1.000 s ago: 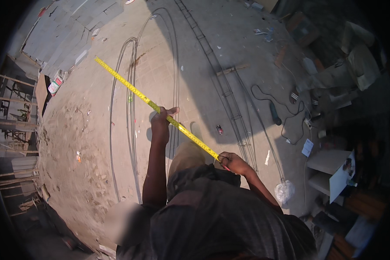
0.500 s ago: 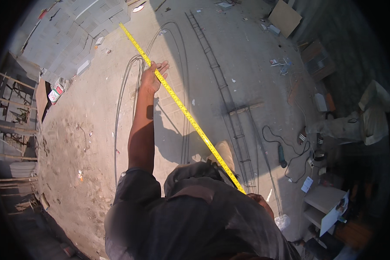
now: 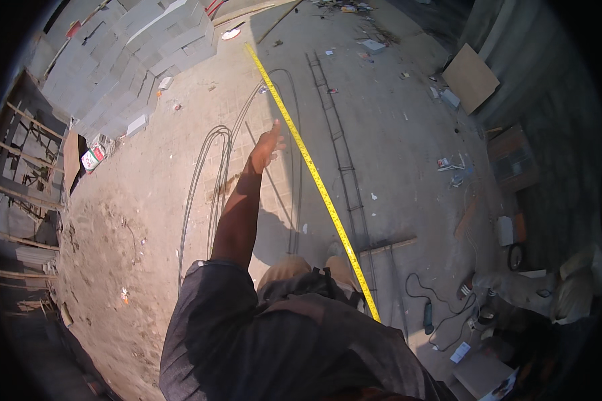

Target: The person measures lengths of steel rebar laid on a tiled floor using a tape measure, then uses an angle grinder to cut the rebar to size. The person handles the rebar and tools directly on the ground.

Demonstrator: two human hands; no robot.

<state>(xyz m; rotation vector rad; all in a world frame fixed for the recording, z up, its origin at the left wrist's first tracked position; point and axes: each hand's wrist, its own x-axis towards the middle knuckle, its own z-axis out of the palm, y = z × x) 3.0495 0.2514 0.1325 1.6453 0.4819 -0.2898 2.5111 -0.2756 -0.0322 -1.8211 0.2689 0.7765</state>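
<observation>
Yellow measuring tape point(image 3: 322, 187) ran upper centre to lower centre; left hand point(image 3: 267, 148), fingers loose, gripped nothing just beside it, probably for steadying; right hand unseen, grip couldn't be told.

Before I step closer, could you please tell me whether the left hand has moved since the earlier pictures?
Yes; judged against the looped rods, the left hand has moved forward, nearer their far bends.
</observation>
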